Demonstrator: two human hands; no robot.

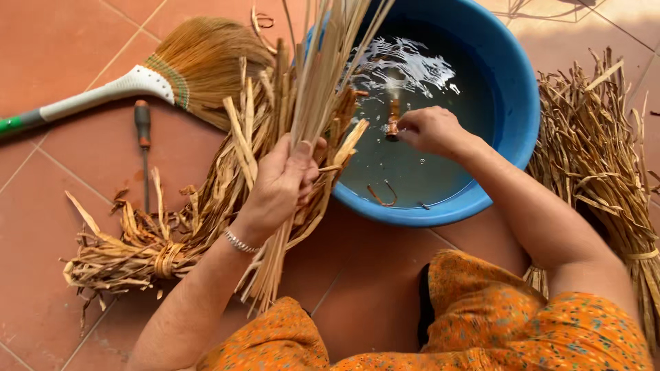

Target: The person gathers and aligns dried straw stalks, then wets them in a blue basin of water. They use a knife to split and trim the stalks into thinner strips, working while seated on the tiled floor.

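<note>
Upper left of the frame, a broom [185, 65] lies flat on the tiled floor [62, 41], and just below its head a screwdriver [143, 148] points down the frame. Lower left, a tied bundle of dried leaves [148, 244] sprawls on the tiles. Moving to centre, the left hand [278, 185] has its grip closed around a sheaf of pale dried stalks [313, 89], held upright and slightly fanned, likely so the strands stay together and clear of the floor. The stalks run right through that fist, tips at the top edge, butts near the knee. Right of centre, the blue basin [512, 89] holds water, and the right hand [430, 130] hovers over it, fingers pinched shut on a small brown piece [392, 124] at the surface, seemingly dipping it. Far right, another bundle of dried stalks [598, 158] lies beside the basin, untouched.
</note>
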